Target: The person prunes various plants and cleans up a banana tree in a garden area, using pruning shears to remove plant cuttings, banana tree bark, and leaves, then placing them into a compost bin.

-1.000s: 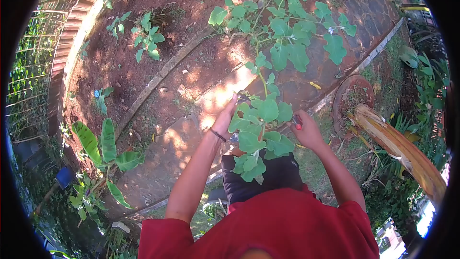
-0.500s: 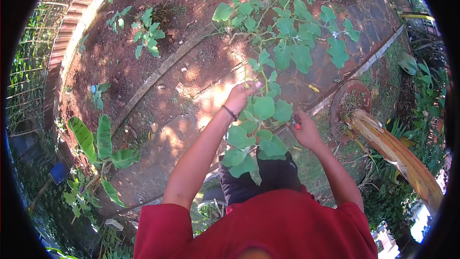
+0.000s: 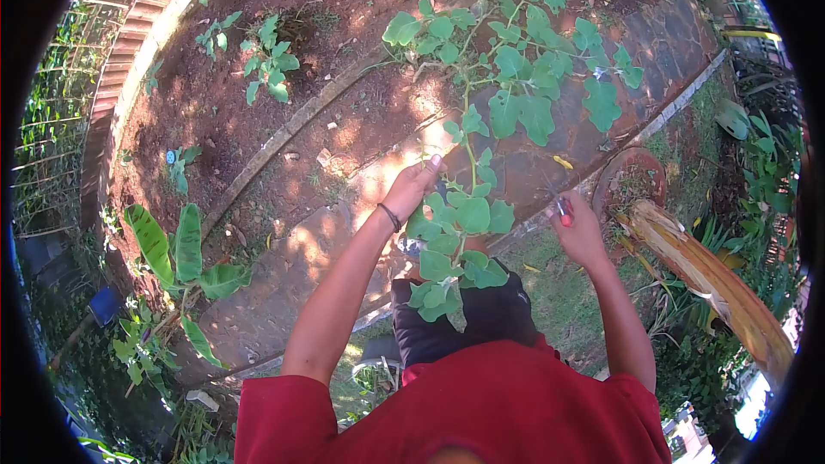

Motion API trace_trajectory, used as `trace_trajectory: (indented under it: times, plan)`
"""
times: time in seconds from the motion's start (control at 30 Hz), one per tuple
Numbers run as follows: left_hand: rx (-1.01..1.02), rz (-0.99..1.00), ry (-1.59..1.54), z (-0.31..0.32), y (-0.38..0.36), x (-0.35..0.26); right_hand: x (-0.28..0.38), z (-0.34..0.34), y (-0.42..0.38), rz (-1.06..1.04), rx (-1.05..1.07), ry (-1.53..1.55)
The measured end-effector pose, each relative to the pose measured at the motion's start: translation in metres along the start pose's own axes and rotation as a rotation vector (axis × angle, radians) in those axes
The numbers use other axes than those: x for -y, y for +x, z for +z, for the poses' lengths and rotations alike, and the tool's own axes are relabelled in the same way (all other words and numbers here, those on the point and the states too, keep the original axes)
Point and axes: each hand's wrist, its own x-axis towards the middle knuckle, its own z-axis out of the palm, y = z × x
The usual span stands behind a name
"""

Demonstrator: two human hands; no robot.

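A leafy branch (image 3: 473, 216) with broad green leaves hangs toward me from a large plant (image 3: 522, 69) that looks like an eggplant, with small pale purple flowers. My left hand (image 3: 414, 186) is beside the branch's stem on its left, thumb and fingers closed together; I cannot tell what is pinched in them. To the right of the branch, apart from its leaves, my right hand (image 3: 581, 232) is closed around a small red-handled tool (image 3: 565, 210). A thin tip points up and left from that tool, over the paving.
Stone paving (image 3: 301, 258) runs diagonally beneath me, edged by a concrete curb (image 3: 284, 133). Smaller plants (image 3: 271, 60) grow in the red soil beyond. A young banana plant (image 3: 189, 249) stands at left, and a thick dry trunk (image 3: 713, 279) leans at right.
My right hand has moved right, away from the leaves, with the red-handled tool. My left hand has shifted slightly left and down, off the stem, and the branch hangs a little lower.
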Motion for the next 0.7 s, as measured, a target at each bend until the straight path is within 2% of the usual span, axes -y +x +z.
trace_trajectory:
  times: [0.13, 0.2, 0.33, 0.4, 0.43, 0.5, 0.63, 0.7]
  plan:
    - [-0.046, -0.115, -0.138, 0.011, -0.027, -0.011, 0.040, -0.040, 0.013, -0.130, -0.068, -0.106]
    - [-0.032, -0.112, -0.082, 0.013, -0.025, -0.002, 0.076, -0.055, 0.021, -0.416, 0.062, -0.399]
    - [0.020, -0.136, -0.114, 0.023, -0.027, -0.019, 0.111, -0.065, 0.050, -0.444, 0.196, -0.536]
    - [0.126, -0.064, -0.238, 0.027, -0.029, -0.035, 0.121, -0.070, 0.065, -0.579, 0.286, -0.732]
    - [0.123, -0.060, -0.244, 0.027, -0.025, -0.035, 0.128, -0.071, 0.069, -0.584, 0.288, -0.738]
    - [0.098, 0.039, -0.003, 0.030, -0.019, -0.037, 0.143, -0.072, 0.073, -0.576, 0.374, -0.857]
    - [0.062, -0.014, 0.018, 0.032, -0.015, -0.042, 0.152, -0.066, 0.083, -0.568, 0.415, -0.954]
    - [0.026, 0.101, 0.014, 0.034, -0.010, -0.037, 0.154, -0.061, 0.084, -0.567, 0.473, -1.028]
